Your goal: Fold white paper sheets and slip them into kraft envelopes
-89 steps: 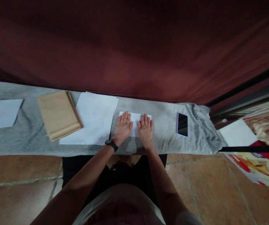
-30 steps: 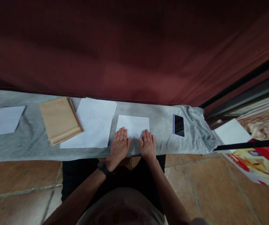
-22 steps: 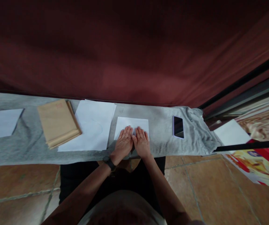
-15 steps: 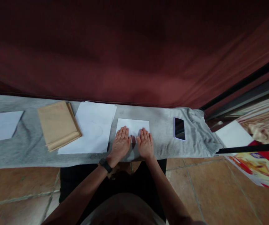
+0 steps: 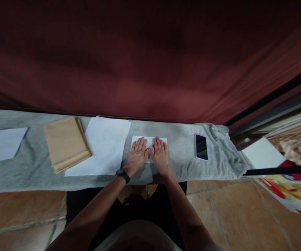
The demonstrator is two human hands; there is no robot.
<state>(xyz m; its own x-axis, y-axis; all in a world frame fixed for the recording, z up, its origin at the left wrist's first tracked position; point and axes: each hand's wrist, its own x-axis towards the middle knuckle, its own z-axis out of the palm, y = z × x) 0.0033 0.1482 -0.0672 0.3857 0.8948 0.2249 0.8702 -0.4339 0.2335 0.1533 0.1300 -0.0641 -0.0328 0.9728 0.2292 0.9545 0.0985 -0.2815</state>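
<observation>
A small white sheet of paper (image 5: 149, 140), perhaps folded, lies on the grey cloth in front of me. My left hand (image 5: 137, 156) rests flat on its left part, palm down, fingers stretched forward. On the right part lies my right hand (image 5: 160, 153), also flat with fingers extended. The two thumbs come close together over the paper's middle. Both hands cover much of the sheet, so its near edge is partly hidden. Left of my left hand is a stack of larger white sheets (image 5: 105, 148).
Brown envelopes (image 5: 65, 141) overlap the white stack. Another white sheet (image 5: 2, 144) lies far left. A phone (image 5: 201, 147) rests on the grey cloth (image 5: 180, 153) to the right. Beyond are a dark bar (image 5: 281, 169), a white card (image 5: 263, 152) and a colourful box (image 5: 294, 191). Red fabric (image 5: 140, 69) hangs behind.
My right hand has slid forward over the small sheet, covering more of it. My left hand has also shifted slightly forward on the paper. The whole view has dipped a little lower.
</observation>
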